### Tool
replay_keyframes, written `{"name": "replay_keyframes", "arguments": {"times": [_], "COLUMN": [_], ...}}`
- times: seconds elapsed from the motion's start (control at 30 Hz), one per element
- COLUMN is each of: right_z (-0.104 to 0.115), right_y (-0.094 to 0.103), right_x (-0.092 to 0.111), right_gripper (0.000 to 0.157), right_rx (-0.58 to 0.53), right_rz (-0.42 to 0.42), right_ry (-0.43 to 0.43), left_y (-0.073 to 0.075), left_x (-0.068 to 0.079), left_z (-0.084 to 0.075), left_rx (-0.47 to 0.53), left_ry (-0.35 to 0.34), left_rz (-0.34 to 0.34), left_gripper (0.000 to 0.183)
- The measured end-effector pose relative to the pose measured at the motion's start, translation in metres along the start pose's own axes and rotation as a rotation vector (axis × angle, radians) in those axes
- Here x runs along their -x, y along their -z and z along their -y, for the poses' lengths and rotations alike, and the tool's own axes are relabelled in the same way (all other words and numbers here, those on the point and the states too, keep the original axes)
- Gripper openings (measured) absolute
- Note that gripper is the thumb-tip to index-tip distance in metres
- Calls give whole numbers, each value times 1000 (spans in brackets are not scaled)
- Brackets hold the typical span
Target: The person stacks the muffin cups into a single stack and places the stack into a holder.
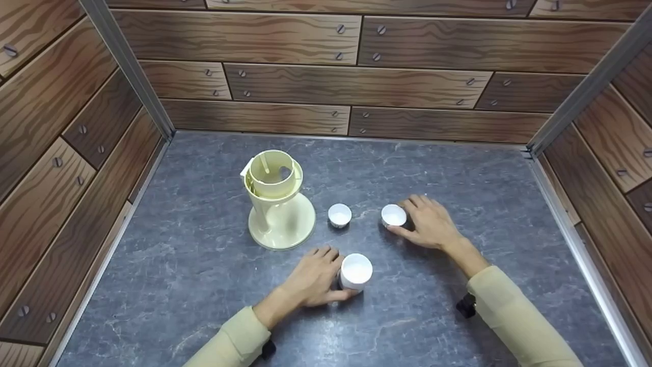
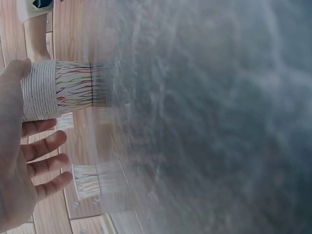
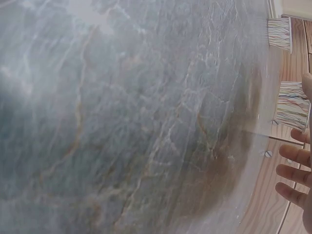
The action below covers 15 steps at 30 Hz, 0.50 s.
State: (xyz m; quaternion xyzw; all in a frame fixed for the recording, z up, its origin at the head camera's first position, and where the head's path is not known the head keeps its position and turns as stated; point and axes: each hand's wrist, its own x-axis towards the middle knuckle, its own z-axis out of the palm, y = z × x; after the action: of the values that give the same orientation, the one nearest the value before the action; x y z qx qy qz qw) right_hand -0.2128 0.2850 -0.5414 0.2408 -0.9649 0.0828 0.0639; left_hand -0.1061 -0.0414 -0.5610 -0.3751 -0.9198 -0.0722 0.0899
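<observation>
My left hand (image 1: 313, 278) grips a stack of nested paper cups (image 1: 355, 272) between thumb and index finger, the other fingers spread. The left wrist view shows the ridged rims of the stack (image 2: 56, 90) and coloured streaks on the lowest cup. Farther right, my right hand (image 1: 430, 221) holds a single paper cup (image 1: 394, 216) between thumb and index finger. The same streaked cup (image 3: 292, 105) appears in the right wrist view, partly hidden by the hand. Between that hand and a pale yellow stand stands another paper cup (image 1: 340, 216), upright and untouched.
The pale yellow stand (image 1: 282, 224), an open cylinder above a round base, is left of the cups. Wood-patterned walls (image 1: 305, 38) enclose the grey marbled tabletop (image 1: 193, 244) at the back and both sides, with metal rails (image 1: 575, 234) along the edges.
</observation>
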Motion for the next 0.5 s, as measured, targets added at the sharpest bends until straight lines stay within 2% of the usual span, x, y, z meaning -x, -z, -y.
{"name": "replay_keyframes", "arguments": {"times": [0.5], "right_z": [15], "right_y": [12], "right_x": [8], "right_gripper": [67], "right_rx": [3], "right_rz": [-48], "right_ry": [64], "left_y": [0], "left_x": [0], "left_z": [0], "left_rx": [9], "left_ry": [3], "left_rz": [-6], "left_gripper": [70]}}
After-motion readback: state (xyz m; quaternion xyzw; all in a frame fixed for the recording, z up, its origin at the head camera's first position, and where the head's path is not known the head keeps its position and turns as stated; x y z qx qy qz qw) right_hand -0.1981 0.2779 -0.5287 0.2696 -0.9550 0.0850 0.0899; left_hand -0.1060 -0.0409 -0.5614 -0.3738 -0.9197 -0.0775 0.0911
